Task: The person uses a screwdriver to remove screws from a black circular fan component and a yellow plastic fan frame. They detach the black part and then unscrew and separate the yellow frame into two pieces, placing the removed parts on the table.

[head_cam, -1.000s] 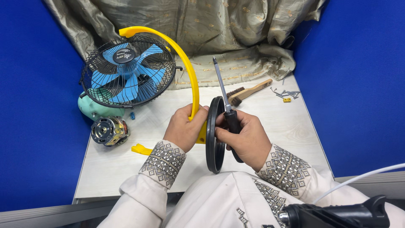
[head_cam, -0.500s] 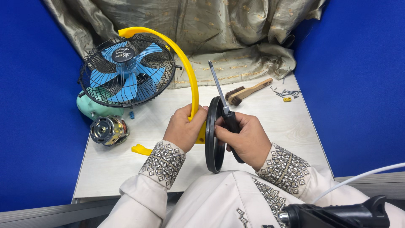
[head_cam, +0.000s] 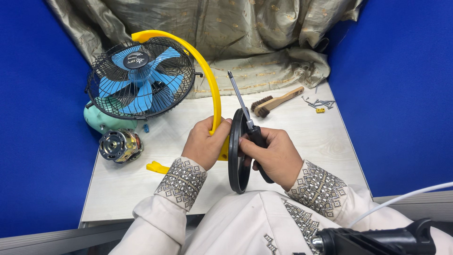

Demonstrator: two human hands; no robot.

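Near the front edge of the bench point(head_cam: 302, 141), at its middle, the left hand point(head_cam: 204, 147) had its fingers curled tight round the lower end of a yellow curved fan arm point(head_cam: 207, 80), which arched up and back toward the rear left corner. The right hand point(head_cam: 272, 156) gripped both a black-handled screwdriver point(head_cam: 245, 118), tip pointing up, and the rim of a black round disc point(head_cam: 237, 151) standing on edge between the hands. A caged blue-bladed fan point(head_cam: 139, 78) and a bare motor point(head_cam: 119, 145) crowded the left edge; a brush point(head_cam: 276, 101) and loose screws point(head_cam: 318, 103) lay by the rear right corner, with bare bench along the right edge.
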